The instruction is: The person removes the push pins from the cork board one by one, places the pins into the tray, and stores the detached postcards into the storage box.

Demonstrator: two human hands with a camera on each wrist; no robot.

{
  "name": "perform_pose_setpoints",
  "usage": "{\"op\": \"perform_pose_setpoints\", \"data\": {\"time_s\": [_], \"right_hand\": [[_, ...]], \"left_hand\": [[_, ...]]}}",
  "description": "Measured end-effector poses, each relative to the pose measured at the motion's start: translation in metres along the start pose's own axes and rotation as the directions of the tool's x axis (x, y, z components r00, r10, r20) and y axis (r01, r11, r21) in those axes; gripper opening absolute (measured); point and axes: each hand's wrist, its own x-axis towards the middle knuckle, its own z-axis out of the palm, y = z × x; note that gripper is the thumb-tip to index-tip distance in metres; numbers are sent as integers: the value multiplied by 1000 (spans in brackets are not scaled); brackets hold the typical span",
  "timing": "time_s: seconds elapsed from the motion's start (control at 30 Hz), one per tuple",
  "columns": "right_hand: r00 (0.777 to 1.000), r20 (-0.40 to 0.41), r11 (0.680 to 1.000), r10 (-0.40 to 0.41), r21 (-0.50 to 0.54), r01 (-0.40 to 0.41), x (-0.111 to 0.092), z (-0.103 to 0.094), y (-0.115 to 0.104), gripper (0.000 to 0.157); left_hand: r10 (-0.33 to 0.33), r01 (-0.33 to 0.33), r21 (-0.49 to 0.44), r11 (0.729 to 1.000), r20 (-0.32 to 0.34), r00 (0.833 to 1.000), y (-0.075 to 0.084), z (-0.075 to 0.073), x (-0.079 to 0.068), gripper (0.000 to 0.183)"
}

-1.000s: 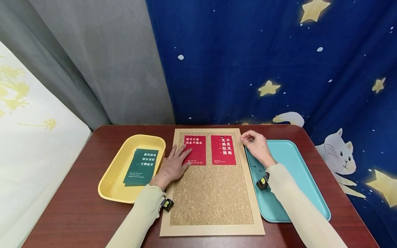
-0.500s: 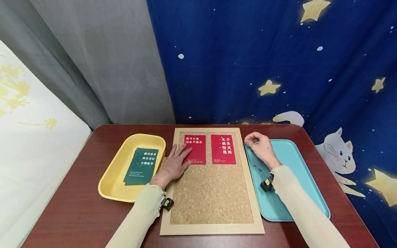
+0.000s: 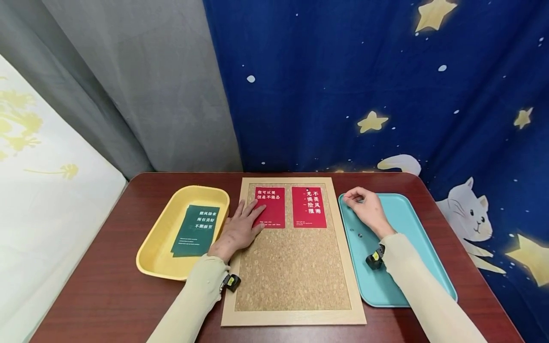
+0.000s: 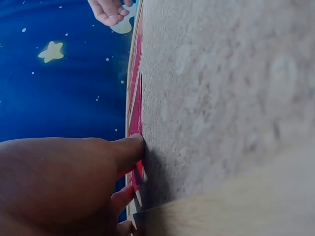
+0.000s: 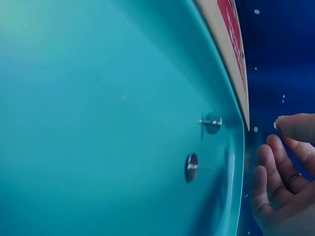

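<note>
Currently, the left hand (image 3: 240, 228) lies with fingers spread, partly over a red card (image 3: 275, 212) on the corkboard (image 3: 296, 274). Above the turquoise tray (image 3: 413, 247), the right hand (image 3: 366, 209) pinches a small metallic pin (image 5: 276, 124) between its fingertips.

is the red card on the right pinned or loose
Pinned, it seems: a small dark tack head shows near the top of the right red card, which lies on the cork board.
</note>
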Motion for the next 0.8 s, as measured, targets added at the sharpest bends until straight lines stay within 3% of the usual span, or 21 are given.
{"op": "perform_pose_setpoints", "data": {"time_s": [0.27,0.8], "right_hand": [[1000,-10,999,-14,-31,14,-2,-5,6,14],[998,55,995,-6,-100,12,-4,-7,11,10]], "left_hand": [[-5,5,-5,1000,8,1000,1,-1,-2,63],[6,-6,0,1000,-4,1000,0,1,-1,60]]}}
